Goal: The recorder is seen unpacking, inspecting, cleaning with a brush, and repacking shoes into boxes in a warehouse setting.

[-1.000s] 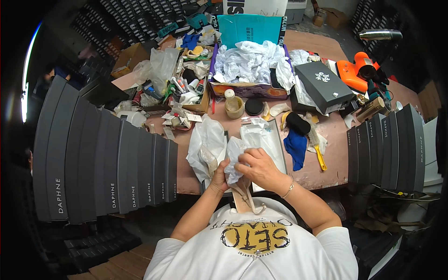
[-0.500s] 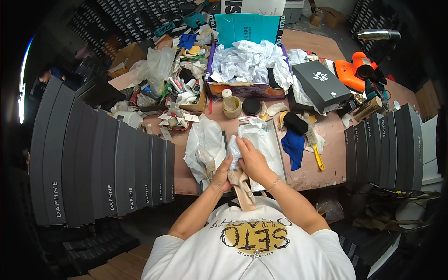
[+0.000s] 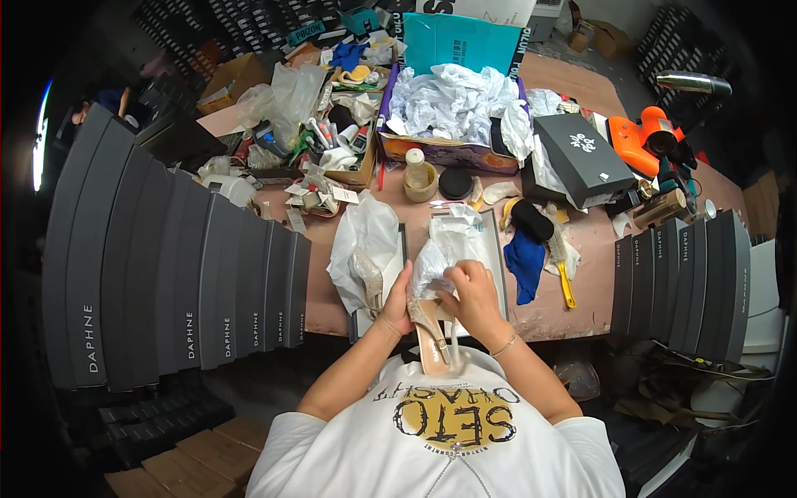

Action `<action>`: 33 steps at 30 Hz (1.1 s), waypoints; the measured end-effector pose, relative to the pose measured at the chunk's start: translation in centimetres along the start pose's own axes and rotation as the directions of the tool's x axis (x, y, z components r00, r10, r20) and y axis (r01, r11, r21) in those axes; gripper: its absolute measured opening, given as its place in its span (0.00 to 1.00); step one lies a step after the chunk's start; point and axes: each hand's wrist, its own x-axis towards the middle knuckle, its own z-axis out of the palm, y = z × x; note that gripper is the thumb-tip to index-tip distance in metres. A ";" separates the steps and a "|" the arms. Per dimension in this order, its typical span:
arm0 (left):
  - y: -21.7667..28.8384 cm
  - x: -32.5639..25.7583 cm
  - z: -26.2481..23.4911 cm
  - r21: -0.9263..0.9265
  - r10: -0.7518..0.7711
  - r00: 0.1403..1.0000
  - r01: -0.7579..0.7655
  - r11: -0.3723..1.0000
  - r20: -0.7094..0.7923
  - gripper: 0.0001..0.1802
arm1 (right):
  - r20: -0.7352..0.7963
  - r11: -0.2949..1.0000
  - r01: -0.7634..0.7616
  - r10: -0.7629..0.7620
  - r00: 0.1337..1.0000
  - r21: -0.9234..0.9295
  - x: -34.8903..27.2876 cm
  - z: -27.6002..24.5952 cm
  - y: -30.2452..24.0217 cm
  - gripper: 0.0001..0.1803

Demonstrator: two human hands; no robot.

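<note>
A beige heeled shoe (image 3: 432, 332) is held at the table's near edge, its toe end covered by a clear plastic bag (image 3: 444, 249). My left hand (image 3: 398, 292) grips the shoe's side from the left. My right hand (image 3: 471, 292) pinches the plastic bag over the shoe's front. A second beige shoe (image 3: 369, 282) lies just left, half inside white plastic wrap (image 3: 365, 241). Both rest over an open dark shoe box (image 3: 498, 249) on the brown table (image 3: 581, 307).
Stacks of dark grey shoe boxes (image 3: 191, 282) stand at the left, with more grey boxes (image 3: 681, 274) at the right. Behind are a box of crumpled white paper (image 3: 452, 108), a black box (image 3: 581, 158), an orange tool (image 3: 643, 141), a blue cloth (image 3: 525, 261), a yellow-handled brush (image 3: 564, 278) and small clutter.
The shoe has been drawn closer to my body and the plastic bag now sits further over its front. My hands shifted slightly with it.
</note>
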 end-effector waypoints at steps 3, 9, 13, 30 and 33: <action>-0.1 0.0 -0.5 0.006 -0.042 0.999 0.042 0.999 -0.006 0.29 | 0.193 0.990 0.105 -0.085 0.978 -0.098 -0.9 1.2 0.6 0.12; -0.4 1.4 -1.3 0.189 -0.054 0.986 0.083 0.978 -0.157 0.25 | 0.341 0.925 0.203 -0.087 0.936 -0.322 -0.8 3.6 1.9 0.07; 0.8 1.5 -1.9 0.187 -0.092 0.985 0.119 0.975 -0.146 0.24 | 0.284 0.993 0.082 -0.054 0.957 -0.087 -1.2 2.7 1.9 0.05; 1.6 -0.9 -4.5 0.136 -0.418 0.908 0.414 0.900 -0.001 0.28 | 0.386 0.712 -0.379 0.162 0.908 0.592 -2.3 -0.7 1.4 0.05; 0.6 -1.1 -3.0 0.151 -0.319 0.946 0.308 0.939 0.050 0.32 | 0.518 0.327 -0.626 0.363 0.775 0.708 0.8 -1.8 2.0 0.11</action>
